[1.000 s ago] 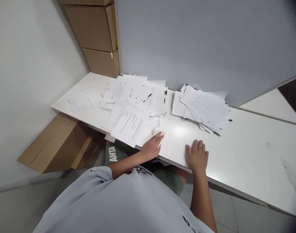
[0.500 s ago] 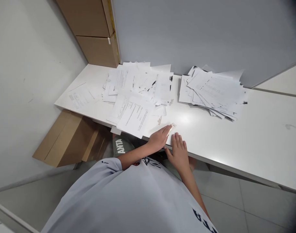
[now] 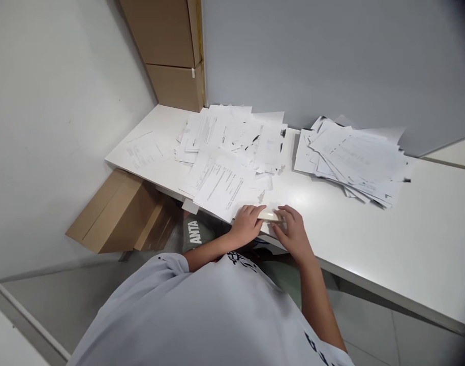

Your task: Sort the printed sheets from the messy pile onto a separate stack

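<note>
A slim, cream-coloured glossy object (image 3: 269, 215) lies level between my hands at the table's front edge. I cannot make out its kind. My left hand (image 3: 249, 222) has its fingers curled over the left end. My right hand (image 3: 293, 229) pinches the right end between thumb and fingers. Just left of my left hand, a printed sheet (image 3: 221, 185) hangs slightly over the edge, part of a loose spread of papers (image 3: 236, 133). Torn-looking marks show on the tabletop right behind the object.
Stacked papers (image 3: 358, 160) lie at the back right of the white table (image 3: 415, 244). Cardboard boxes (image 3: 175, 84) stand at the back left against the grey panel. Another cardboard box (image 3: 106, 213) is below the table's left end. A single faint sheet (image 3: 144, 150) lies far left.
Both hands have moved from lying near the edge to holding the cream object from either end, and it now shows between them. The view has shifted, moving the scene slightly right.
</note>
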`<state>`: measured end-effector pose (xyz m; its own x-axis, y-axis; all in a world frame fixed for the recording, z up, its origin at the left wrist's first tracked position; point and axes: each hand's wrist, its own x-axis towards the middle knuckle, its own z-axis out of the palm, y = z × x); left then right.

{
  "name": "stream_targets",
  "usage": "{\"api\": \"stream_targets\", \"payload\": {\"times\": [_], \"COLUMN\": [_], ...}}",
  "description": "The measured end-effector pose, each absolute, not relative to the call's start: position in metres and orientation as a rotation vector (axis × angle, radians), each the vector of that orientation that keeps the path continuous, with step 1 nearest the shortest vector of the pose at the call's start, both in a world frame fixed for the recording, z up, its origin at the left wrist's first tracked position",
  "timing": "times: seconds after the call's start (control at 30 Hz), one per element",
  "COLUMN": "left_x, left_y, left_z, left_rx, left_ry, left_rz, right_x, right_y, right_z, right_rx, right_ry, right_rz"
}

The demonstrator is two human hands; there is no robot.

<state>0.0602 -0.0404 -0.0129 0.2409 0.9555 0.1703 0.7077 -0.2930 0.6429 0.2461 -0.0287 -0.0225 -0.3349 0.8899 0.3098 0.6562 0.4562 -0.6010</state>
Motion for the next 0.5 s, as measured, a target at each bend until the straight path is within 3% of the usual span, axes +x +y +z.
{"api": "stream_targets", "payload": {"times": [0.2, 0.5], "left_x": [0.048, 0.041], "left_y": [-0.046, -0.048], "left_z": [-0.008, -0.008], "left_rx": [2.149, 2.221], "left_ry": [1.392, 1.353], "left_rz": [0.703, 0.691], "right_x": [0.246, 0.232], "right_y": [-0.011, -0.005], "right_z": [-0.006, 0.003], "right_rx": [-1.117, -0.979], "right_ry": [-2.472, -2.605], "right_rz": [0.535, 0.489]}}
